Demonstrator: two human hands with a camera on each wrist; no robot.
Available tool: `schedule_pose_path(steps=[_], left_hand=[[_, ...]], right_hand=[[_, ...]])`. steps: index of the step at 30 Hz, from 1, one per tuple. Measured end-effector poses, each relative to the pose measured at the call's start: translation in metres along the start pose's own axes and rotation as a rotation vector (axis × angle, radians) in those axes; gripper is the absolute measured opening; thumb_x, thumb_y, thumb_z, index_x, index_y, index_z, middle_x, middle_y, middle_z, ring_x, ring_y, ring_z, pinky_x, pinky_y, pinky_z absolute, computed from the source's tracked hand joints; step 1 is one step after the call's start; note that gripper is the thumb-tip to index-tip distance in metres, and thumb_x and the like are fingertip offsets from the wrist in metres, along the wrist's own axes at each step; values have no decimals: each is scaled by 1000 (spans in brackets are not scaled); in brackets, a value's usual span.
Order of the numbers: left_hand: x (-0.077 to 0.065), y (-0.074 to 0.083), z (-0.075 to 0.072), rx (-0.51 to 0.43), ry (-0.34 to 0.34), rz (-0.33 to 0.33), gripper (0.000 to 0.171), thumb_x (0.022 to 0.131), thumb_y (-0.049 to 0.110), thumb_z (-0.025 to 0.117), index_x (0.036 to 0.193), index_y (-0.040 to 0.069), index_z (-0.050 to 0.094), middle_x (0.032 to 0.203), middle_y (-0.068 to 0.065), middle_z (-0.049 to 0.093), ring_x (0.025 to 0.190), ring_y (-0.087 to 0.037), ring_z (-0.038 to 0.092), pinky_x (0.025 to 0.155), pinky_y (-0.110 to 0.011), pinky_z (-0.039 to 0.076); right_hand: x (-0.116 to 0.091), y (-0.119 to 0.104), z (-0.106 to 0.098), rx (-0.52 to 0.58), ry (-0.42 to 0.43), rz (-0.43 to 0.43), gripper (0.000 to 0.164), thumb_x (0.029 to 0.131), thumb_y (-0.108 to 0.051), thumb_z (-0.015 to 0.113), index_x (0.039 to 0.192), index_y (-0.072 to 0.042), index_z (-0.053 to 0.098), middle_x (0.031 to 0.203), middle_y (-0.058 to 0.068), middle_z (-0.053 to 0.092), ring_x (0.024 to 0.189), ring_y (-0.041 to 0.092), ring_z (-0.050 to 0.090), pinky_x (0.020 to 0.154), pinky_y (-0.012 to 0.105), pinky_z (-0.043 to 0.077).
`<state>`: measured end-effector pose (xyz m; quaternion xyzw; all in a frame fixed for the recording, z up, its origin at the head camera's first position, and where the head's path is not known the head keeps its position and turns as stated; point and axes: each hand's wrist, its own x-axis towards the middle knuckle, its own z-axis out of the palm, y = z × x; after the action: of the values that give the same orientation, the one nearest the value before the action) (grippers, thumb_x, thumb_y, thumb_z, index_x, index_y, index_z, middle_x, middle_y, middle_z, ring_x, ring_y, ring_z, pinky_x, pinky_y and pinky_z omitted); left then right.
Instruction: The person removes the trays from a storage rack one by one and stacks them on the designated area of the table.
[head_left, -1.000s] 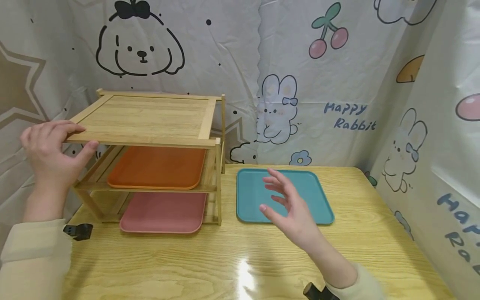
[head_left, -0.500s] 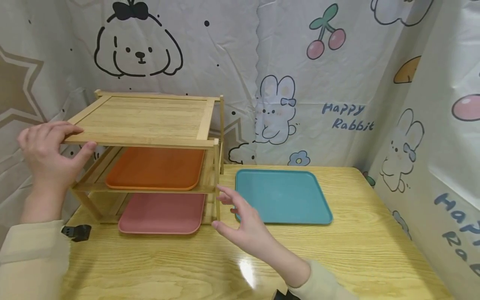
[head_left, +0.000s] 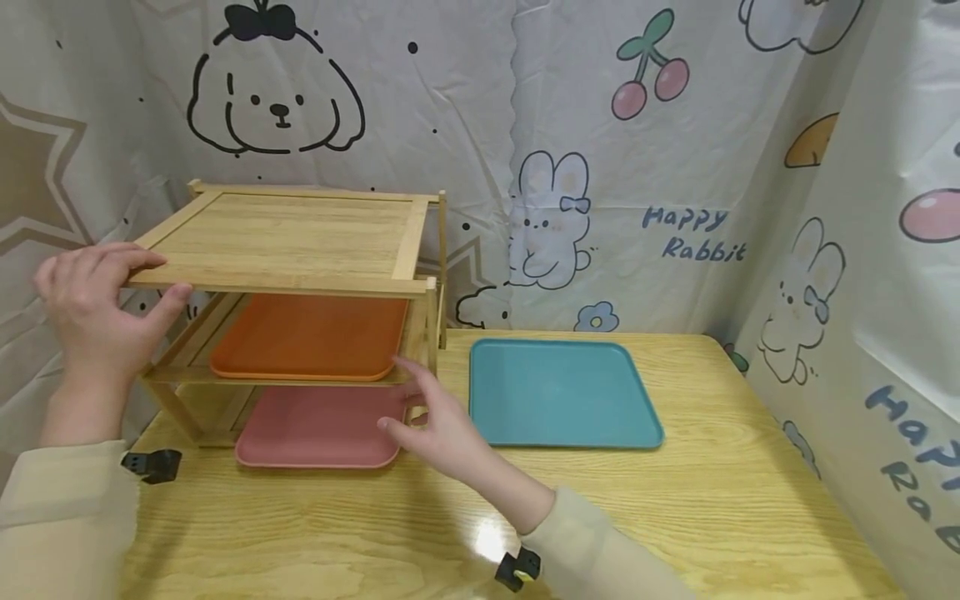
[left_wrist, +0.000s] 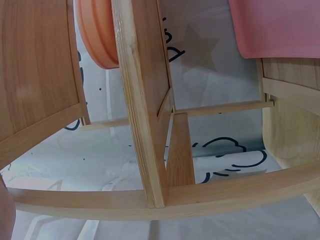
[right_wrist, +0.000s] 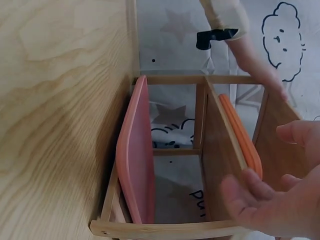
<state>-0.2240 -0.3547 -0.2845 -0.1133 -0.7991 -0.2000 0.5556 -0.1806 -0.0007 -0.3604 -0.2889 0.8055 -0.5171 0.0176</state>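
Note:
At the left stands a three-tier wooden shelf rack [head_left: 292, 242]. My left hand [head_left: 105, 296] grips its top board at the front left corner, fingers above and thumb below. An orange tray [head_left: 311, 337] lies on the middle shelf. Below it, a pink tray [head_left: 318, 425] sits on the bottom level, its front edge jutting out. My right hand [head_left: 438, 425] is at the rack's front right post, fingers loosely bent and holding nothing. In the right wrist view its fingertips [right_wrist: 255, 180] are close to the orange tray [right_wrist: 242, 137]; whether they touch it, I cannot tell.
A blue tray [head_left: 566, 392] lies flat on the wooden table [head_left: 600, 508], right of the rack. Patterned cloth [head_left: 450, 100] hangs behind the table and along both sides. The rack's side bars [left_wrist: 220, 107] show in the left wrist view.
My right hand has moved left, from in front of the blue tray to the rack's front right side. The left hand keeps its grip, and the trays have not moved.

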Motion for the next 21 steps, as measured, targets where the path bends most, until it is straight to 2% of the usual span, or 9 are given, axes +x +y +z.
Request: schedule_pose_path(steps=[4, 6, 11, 16, 21], left_hand=[[-1, -1, -1, -10, 19, 3, 91, 73, 79, 51, 94, -8, 67, 97, -30, 63, 96, -49, 49, 104, -40, 17], [-1, -1, -2, -8, 16, -1, 91, 73, 79, 51, 95, -8, 67, 97, -31, 63, 96, -49, 48, 104, -39, 17], [0, 0, -3, -2, 4, -1, 92, 73, 79, 51, 96, -8, 66, 98, -31, 63, 97, -49, 48, 104, -38, 16], [1, 2, -1, -10, 5, 0, 92, 73, 80, 51, 95, -8, 67, 98, -31, 63, 97, -49, 48, 104, -39, 17], [0, 3, 0, -7, -3, -2, 91, 73, 79, 50, 96, -7, 66, 99, -30, 63, 98, -49, 48, 104, -40, 17]], right_hand=[[11, 0, 9, -15, -4, -29, 68, 86, -18, 67, 145, -20, 32, 106, 6, 67, 85, 12, 64, 69, 20, 49], [15, -2, 13, -37, -7, -37, 65, 87, -20, 67, 144, -20, 35, 102, 5, 69, 82, 7, 64, 72, 20, 50], [23, -5, 17, -63, -6, -13, 60, 87, -20, 66, 141, -20, 39, 95, -2, 71, 79, 2, 65, 74, 18, 50], [28, -3, 19, -80, -14, 26, 46, 88, -19, 64, 132, -15, 50, 95, 2, 71, 78, 4, 65, 71, 16, 49], [24, 4, 19, -92, -27, -7, 36, 89, -17, 63, 123, -13, 53, 96, 2, 70, 82, 5, 65, 73, 16, 49]])
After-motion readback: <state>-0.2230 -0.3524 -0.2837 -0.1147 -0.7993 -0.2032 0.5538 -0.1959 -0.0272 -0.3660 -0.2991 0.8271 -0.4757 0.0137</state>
